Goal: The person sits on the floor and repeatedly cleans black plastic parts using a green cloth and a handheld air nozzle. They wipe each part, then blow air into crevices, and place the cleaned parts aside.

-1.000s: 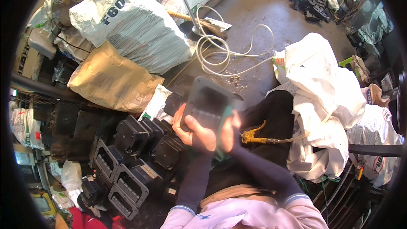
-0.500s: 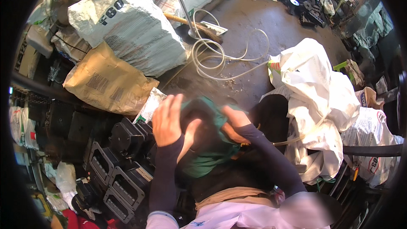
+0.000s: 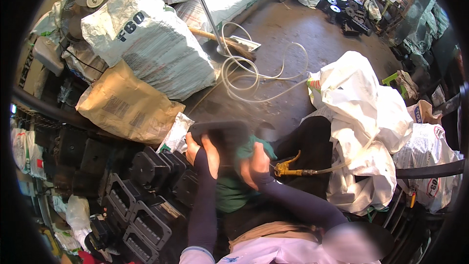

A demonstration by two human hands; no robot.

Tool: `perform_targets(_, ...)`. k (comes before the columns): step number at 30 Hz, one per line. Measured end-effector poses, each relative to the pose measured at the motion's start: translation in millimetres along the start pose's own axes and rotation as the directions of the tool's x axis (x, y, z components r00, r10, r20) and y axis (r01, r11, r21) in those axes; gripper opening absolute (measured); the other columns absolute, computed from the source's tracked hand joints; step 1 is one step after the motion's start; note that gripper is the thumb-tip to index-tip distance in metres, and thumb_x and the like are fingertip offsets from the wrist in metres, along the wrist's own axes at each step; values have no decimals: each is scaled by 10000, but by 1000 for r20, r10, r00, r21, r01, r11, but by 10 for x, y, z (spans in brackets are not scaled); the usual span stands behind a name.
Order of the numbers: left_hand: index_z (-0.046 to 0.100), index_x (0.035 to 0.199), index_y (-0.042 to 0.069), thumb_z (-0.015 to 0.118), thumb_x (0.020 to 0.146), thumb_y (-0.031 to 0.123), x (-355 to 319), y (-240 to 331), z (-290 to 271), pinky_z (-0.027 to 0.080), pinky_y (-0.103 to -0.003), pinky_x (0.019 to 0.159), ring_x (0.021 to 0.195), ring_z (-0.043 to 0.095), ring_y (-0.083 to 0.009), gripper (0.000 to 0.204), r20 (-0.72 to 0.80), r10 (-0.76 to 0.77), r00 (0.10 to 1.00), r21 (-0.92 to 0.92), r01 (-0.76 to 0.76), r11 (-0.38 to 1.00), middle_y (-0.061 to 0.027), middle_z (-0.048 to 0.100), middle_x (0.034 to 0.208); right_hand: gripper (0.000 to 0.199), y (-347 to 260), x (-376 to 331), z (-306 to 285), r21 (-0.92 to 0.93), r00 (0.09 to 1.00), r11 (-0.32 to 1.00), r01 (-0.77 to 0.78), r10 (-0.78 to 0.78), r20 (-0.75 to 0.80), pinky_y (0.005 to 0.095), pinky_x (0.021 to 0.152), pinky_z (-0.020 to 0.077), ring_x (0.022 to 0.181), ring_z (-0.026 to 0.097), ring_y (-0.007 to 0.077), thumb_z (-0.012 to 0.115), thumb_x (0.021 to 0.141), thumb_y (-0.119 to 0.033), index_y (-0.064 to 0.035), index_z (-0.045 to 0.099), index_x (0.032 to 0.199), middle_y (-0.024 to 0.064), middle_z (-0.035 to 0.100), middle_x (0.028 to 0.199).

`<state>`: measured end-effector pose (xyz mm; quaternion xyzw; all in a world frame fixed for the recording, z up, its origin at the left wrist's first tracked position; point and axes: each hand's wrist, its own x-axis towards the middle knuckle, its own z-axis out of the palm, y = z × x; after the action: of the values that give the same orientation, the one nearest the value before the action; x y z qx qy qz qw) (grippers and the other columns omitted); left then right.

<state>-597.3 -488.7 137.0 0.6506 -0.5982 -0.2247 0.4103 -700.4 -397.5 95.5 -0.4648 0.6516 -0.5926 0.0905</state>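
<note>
Big grey-green woven sacks (image 3: pixel 156 54) and a brown paper sack (image 3: pixel 124 110) lie ahead to my left, a heap of white bags (image 3: pixel 366 117) to my right. Black plastic housings (image 3: pixel 146 190) are stacked beside my left arm. Over my lap, my left hand (image 3: pixel 202 154) is clenched on a blurred black plastic piece (image 3: pixel 220 134), and my right hand (image 3: pixel 251 166) presses a green cloth (image 3: pixel 229 190) against it.

Grey-white woven sack (image 3: pixel 146 49) upper left; tan paper sack (image 3: pixel 124 107) below it.
</note>
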Motion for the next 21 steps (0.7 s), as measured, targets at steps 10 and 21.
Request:
perform_targets(10, 462, 1370, 13, 506, 1053, 228, -143, -262, 52, 489, -332, 880, 1003, 608, -206, 385, 248, -312, 917, -638, 397, 660, -105, 607, 1190, 358, -253, 87, -229, 91, 970, 981, 174, -186, 154, 332, 638, 518, 657, 656, 241, 672, 767, 67, -20, 597, 1106, 124, 651, 798)
perform_targets(21, 298, 1502, -11, 639, 985, 216, -443, 347, -400, 396, -342, 1047, 1222, 502, -199, 659, 406, -30, 913, -741, 348, 574, -99, 512, 1357, 342, -184, -24, -414, 190, 800, 887, 421, -462, 382, 389, 670, 496, 731, 608, 339, 651, 651, 70, -15, 611, 980, 191, 630, 935)
